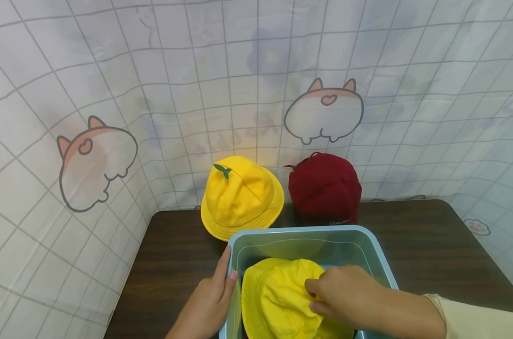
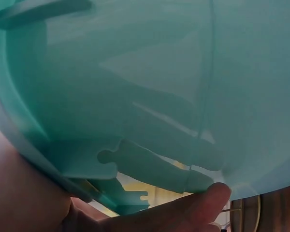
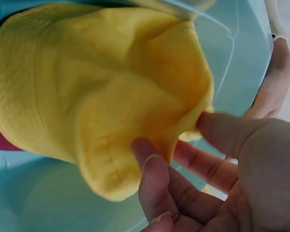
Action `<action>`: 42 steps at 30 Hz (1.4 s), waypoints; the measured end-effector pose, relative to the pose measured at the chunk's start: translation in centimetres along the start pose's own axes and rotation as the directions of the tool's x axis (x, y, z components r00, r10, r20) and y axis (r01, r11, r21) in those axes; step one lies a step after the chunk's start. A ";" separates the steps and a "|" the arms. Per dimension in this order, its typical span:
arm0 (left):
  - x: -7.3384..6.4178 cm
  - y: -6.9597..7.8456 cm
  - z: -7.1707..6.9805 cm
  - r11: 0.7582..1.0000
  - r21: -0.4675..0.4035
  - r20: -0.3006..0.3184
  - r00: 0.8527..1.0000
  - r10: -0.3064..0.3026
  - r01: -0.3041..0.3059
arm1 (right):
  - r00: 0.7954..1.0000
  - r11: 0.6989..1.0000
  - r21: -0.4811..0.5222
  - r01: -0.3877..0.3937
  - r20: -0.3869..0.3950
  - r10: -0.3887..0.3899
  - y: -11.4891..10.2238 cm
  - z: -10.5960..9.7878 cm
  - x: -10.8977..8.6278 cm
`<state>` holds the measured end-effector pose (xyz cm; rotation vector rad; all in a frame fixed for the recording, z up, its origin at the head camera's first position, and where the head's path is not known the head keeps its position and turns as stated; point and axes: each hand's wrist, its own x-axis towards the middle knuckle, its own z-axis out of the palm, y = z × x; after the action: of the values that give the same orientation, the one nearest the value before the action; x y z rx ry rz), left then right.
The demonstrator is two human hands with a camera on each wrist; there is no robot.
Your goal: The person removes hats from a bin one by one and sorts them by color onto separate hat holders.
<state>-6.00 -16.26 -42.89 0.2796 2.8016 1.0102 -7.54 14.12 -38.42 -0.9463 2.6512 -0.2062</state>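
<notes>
In the head view a yellow bucket hat (image 1: 281,292) lies inside a light blue plastic basin (image 1: 298,229). My right hand (image 1: 345,294) reaches over the basin's right side and pinches the hat's cloth. The right wrist view shows the thumb and fingers of that hand (image 3: 198,179) at a fold of the yellow fabric (image 3: 106,87). At the basin's left rim, my left hand (image 1: 209,299) grips the wall, thumb over the edge and fingers along the outside. Through the left wrist view the basin wall (image 2: 135,63) fills most of the picture.
Behind the basin stand another yellow bucket hat (image 1: 239,193) with a green sprout and a dark red cap (image 1: 326,188). A bit of dark red cloth (image 3: 1,137) shows under the yellow hat. Dark wood table (image 1: 171,263) surrounds the basin; a printed grid cloth (image 1: 222,117) hangs behind.
</notes>
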 end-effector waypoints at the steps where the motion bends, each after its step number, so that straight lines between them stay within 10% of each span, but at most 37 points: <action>1: 0.0 0.0 0.0 1.000 -0.003 0.007 1.000 -0.004 0.004 | 1.000 1.000 0.009 0.006 0.003 -0.006 -0.1 0.1 0.0; 21: 0.1 -0.1 0.4 0.999 0.005 0.037 0.998 -0.044 0.044 | 0.998 0.987 0.154 0.043 0.045 -0.050 0.2 0.3 0.4; 34: 0.1 -0.1 0.3 0.999 0.009 0.035 0.999 -0.041 0.041 | 0.944 0.980 -0.131 0.150 -0.275 -0.181 -0.6 -0.5 -0.2; 42: 0.3 -0.1 0.2 0.998 -0.024 0.066 0.996 -0.052 0.053 | 0.927 0.971 -0.191 0.146 -0.316 -0.201 -1.1 -2.6 -0.9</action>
<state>-6.22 -16.15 -43.16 0.2305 2.7205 1.0062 -7.16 13.93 -35.48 -1.3074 2.9262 -0.2073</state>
